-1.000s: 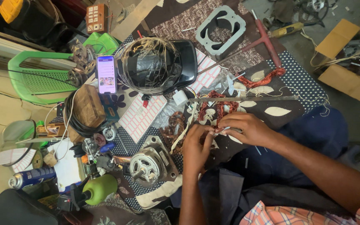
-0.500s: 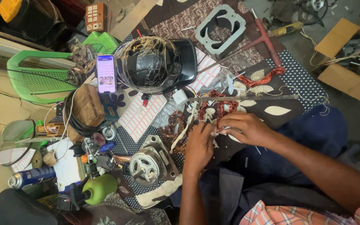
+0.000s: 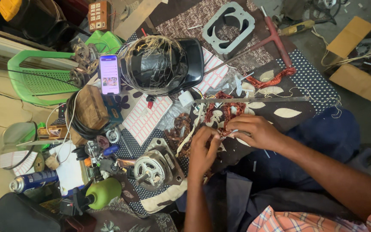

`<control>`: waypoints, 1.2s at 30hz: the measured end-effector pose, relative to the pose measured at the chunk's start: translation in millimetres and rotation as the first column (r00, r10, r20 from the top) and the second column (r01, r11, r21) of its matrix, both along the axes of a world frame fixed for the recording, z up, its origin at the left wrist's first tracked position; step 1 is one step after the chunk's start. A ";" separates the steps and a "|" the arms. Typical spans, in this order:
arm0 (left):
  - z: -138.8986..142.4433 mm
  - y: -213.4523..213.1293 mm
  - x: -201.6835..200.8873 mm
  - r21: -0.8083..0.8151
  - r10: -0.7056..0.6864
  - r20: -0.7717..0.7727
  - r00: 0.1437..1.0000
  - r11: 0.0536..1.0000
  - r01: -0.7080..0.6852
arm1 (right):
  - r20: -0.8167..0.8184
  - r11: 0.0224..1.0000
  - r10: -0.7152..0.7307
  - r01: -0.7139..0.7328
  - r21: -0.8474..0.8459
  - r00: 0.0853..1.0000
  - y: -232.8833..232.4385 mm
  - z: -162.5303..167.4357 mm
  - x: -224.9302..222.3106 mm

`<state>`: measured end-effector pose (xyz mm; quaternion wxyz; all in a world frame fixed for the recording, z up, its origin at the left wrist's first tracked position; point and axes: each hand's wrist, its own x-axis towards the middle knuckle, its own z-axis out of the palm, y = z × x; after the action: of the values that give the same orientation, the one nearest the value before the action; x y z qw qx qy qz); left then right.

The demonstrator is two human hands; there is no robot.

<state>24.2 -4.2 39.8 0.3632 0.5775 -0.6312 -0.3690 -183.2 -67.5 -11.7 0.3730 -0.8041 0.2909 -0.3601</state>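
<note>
A motor stator with copper windings point(image 3: 217, 112) lies on a patterned cloth in front of me. My left hand point(image 3: 202, 150) grips its near edge, fingers curled on the coils. My right hand point(image 3: 254, 131) pinches a pale insulation strip point(image 3: 230, 132) at the winding, right beside the left hand. More pale strips point(image 3: 185, 139) hang off the coil toward the left. A long flat metal bar point(image 3: 254, 99) lies just beyond the stator.
A motor rotor housing point(image 3: 151, 169) sits left of my hands. A black helmet-like shell with wires point(image 3: 159, 64), a lit phone point(image 3: 109, 74), a grey square frame point(image 3: 228, 25), a red T-handle tool point(image 3: 278, 36), a spray can point(image 3: 33, 180) and a green chair point(image 3: 35, 77) surround it.
Both hands stay on the stator; the fingers have shifted slightly at the winding. Nothing else moved.
</note>
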 end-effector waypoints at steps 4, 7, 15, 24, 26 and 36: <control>3.6 -2.9 -9.3 -0.040 0.066 0.113 0.991 0.997 -0.062 | 0.018 1.000 0.007 -0.007 0.001 1.000 -0.2 0.3 1.0; 5.8 -1.0 -10.5 -0.030 0.077 0.142 0.987 0.997 -0.073 | 0.026 1.000 0.012 -0.012 -0.003 1.000 -0.3 0.5 0.6; -4.3 3.0 -14.9 -0.142 0.048 0.408 0.912 0.990 0.011 | 0.024 1.000 0.017 -0.017 -0.010 1.000 -0.7 -0.4 0.0; -19.7 1.7 -11.7 -0.074 -0.001 0.368 0.930 0.997 0.030 | -0.012 0.999 -0.005 0.004 -0.040 1.000 0.0 0.2 0.8; -20.3 0.7 -11.6 -0.062 0.004 0.362 0.932 0.998 0.020 | -0.016 0.998 -0.005 0.004 -0.065 1.000 -0.9 -0.2 1.3; -0.1 0.3 -9.7 -0.024 0.054 0.158 0.986 0.998 -0.050 | -0.004 0.998 0.007 -0.007 -0.056 1.000 -0.4 -0.6 0.5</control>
<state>14.5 -3.9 39.7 0.3271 0.6176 -0.6464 -0.3061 -182.7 -67.8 -12.3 0.3511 -0.8159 0.2784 -0.3655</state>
